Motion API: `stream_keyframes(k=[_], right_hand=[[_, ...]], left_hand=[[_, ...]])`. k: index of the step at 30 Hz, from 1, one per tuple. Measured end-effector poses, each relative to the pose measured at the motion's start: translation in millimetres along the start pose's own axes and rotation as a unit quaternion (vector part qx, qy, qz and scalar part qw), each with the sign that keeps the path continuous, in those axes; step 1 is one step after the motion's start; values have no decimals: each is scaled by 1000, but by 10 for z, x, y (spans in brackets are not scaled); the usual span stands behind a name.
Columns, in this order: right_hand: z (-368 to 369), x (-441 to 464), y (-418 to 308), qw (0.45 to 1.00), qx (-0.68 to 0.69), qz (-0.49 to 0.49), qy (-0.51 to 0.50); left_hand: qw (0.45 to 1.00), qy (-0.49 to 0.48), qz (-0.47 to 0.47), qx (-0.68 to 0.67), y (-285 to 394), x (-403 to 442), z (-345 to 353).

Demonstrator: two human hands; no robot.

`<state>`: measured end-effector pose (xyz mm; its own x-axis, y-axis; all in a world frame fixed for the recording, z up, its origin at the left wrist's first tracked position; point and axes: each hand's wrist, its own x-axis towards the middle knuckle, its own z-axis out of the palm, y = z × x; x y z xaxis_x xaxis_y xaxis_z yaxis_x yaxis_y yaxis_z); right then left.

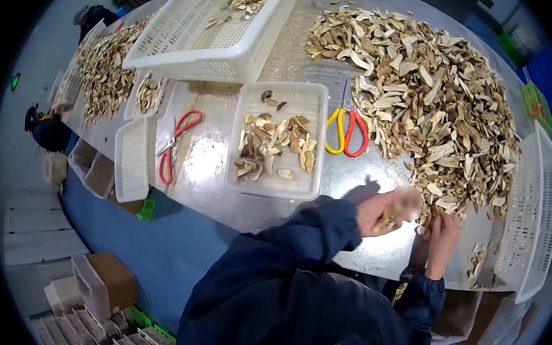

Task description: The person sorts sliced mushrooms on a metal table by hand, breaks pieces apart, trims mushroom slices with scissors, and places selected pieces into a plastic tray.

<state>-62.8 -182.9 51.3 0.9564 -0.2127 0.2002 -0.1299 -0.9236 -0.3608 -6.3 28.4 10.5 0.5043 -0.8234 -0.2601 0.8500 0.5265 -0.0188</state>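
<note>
Our left hand is half curled around a few pale slices, fingertips blurred, over the worktop by its near edge. And there's our right hand, fingers bent at the near end of the big slice pile along the right side; whether it's gripping any, we can't tell.

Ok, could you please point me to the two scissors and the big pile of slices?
Red scissors point(171, 143), head view, where the blades cross.
Yellow-and-red scissors point(353, 116), head view, red handle.
Pile of slices point(439, 102), head view, its middle.
</note>
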Motion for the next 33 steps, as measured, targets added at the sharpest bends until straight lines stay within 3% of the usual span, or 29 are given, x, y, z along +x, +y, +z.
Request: stream_keyframes(k=[2, 4, 6, 7, 9, 12, 14, 15, 16, 18, 20, 21, 24, 26, 33], right_hand=[[21, -25, 83, 1000, 17, -1, 18], [78, -24, 242, 998, 57, 9, 36], [76, -80, 285, 984, 164, 59, 42], [54, -98, 290, 972, 216, 82, 45], [-6, -130, 189, 963, 242, 108, 53], [-79, -199, 165, 950, 276, 130, 61], [-20, -216, 255, 932, 327, 145, 61], [-15, -231, 294, 931, 324, 153, 72], [-12, -249, 338, 929, 322, 161, 83], [13, -268, 538, 936, 303, 149, 97], [-47, -248, 543, 943, 291, 151, 60], [-100, -231, 543, 947, 280, 153, 42], [-74, -190, 563, 962, 227, 145, 50], [-1, -205, 620, 922, 340, 153, 102], [-127, -294, 356, 933, 319, 141, 87]], left_hand=[[988, 33, 52, 144, 249, -494, 229], [918, 134, 156, 340, 606, -995, 514], [753, 278, 255, 540, 893, -1359, 507], [637, 342, 296, 624, 1027, -1508, 426], [343, 314, 408, 786, 1286, -1665, 157], [91, 382, 345, 853, 1459, -1953, 207], [47, 370, 424, 825, 1455, -2157, 379], [88, 360, 433, 822, 1421, -2270, 609], [183, 400, 410, 799, 1282, -2352, 989], [476, 254, 461, 705, 1021, -2513, 1486], [630, -3, 453, 631, 843, -2491, 1556], [679, -98, 424, 592, 753, -2425, 1581], [755, -262, 318, 510, 392, -2075, 1696], [780, -324, 260, 468, 128, -1809, 1794], [816, -435, 118, 361, -568, -1172, 2015]])
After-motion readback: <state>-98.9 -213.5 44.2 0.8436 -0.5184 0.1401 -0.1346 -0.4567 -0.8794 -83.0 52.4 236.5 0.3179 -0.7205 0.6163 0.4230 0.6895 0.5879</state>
